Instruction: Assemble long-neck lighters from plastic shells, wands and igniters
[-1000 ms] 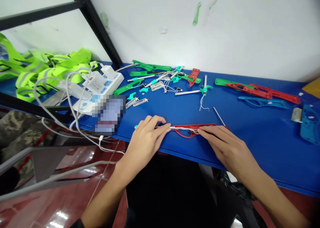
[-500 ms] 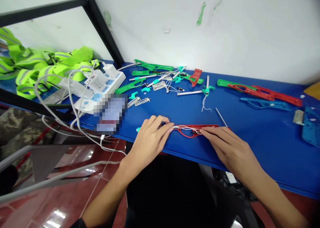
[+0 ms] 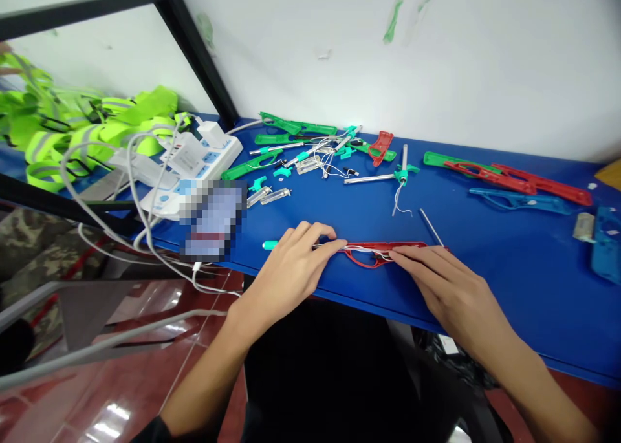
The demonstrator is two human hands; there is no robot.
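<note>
A long red plastic shell half [image 3: 367,262] with a trigger-guard loop lies near the table's front edge. Thin white wires [image 3: 365,249] run along its inside. Thumb and fingers of my left hand [image 3: 291,262] close on the wires at the shell's left part. A teal tip [image 3: 270,244] sticks out beyond that hand, on the left. My right hand [image 3: 444,275] is closed at the shell's right end, fingertips pressed on the wires there; its fingers hide that end. Just behind my right hand lies a thin metal rod [image 3: 431,227].
Green shell halves [image 3: 252,165], wired metal tubes and clear tanks [image 3: 275,196] lie at the back. Red shells [image 3: 548,183] and blue shells [image 3: 521,200] are at right. A power strip [image 3: 228,155] with cables, a blurred phone [image 3: 216,220] and yellow-green reflective straps [image 3: 97,129] occupy the left.
My left hand's fingertips have slid slightly right along the wires, and more of the teal tip shows at left. My right hand stays at the shell's right end.
</note>
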